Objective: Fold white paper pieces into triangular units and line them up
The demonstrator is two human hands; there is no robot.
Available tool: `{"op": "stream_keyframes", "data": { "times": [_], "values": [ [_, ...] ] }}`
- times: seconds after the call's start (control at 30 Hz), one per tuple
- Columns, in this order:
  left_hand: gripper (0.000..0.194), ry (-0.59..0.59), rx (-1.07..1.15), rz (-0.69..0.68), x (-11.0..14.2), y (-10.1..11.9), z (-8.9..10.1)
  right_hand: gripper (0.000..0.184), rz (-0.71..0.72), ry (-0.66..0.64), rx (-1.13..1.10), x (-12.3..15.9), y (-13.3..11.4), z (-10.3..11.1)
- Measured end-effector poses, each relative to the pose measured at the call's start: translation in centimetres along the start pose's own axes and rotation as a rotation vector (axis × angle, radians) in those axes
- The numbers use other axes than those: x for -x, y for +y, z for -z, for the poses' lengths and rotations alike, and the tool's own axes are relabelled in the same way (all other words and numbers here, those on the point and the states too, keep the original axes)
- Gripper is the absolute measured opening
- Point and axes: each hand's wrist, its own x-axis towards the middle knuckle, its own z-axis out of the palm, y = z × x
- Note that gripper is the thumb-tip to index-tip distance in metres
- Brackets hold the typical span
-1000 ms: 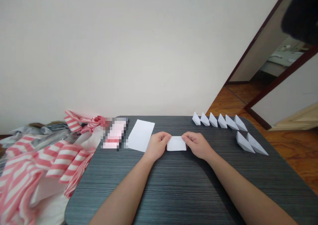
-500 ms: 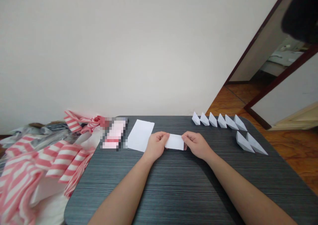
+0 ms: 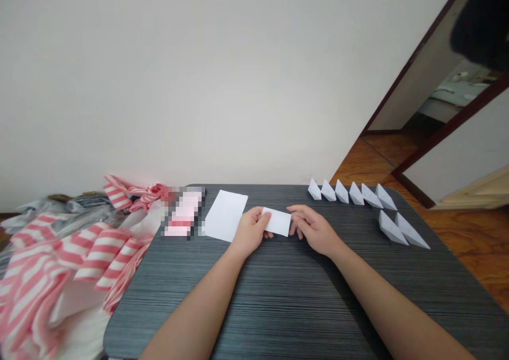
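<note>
White rectangular paper slip [image 3: 276, 222] is pinched in left grip [image 3: 250, 231] over dark grey wood-grain table [image 3: 278, 301]; narrow right grip [image 3: 312, 230] is at its 3 o'clock edge, contact unclear. White paper sheet [image 3: 225, 216] lies at 9 o'clock.

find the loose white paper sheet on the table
In the head view, the white paper sheet lies flat on the dark table, left of centre, just past the left hand and beside a pixelated patch.
</note>
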Motion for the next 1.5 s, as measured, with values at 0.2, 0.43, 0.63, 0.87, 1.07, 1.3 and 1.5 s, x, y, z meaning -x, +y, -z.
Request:
{"op": "stream_keyframes", "data": {
  "times": [0.2, 0.43, 0.63, 0.87, 1.07, 1.3, 1.5],
  "values": [
    [0.032, -0.016, 0.036, 0.007, -0.1, 0.1, 0.1, 0.022, 0.076, -0.082, -0.01, 0.3, -0.3, 0.2],
    [0.032, -0.025, 0.021, 0.016, 0.0, 0.0, 0.1, 0.016, 0.103, -0.08, 0.032, 0.2, -0.5, 0.3],
    [0.03, -0.039, -0.001, 0.017, 0.0, 0.2, 0.0, 0.014, 0.107, -0.058, 0.07, 0.1, -0.3, 0.4],
    [0.028, -0.085, -0.055, 0.023, 0.2, 0.3, -0.3, 0.014, 0.059, 0.034, 0.177, 0.1, -0.9, 0.1],
    [0.028, -0.129, -0.09, -0.004, 0.4, 0.3, -0.5, 0.015, 0.09, 0.076, 0.299, 0.1, -1.0, 0.2],
    [0.028, -0.142, -0.149, -0.003, 0.6, 0.4, -0.4, 0.016, 0.223, 0.063, 0.381, -0.1, -1.5, 0.3],
    [0.028, -0.143, -0.26, -0.084, 0.9, 1.0, -0.3, 0.014, 0.234, 0.039, 0.42, -0.1, -1.7, 0.2]
  ]
}}
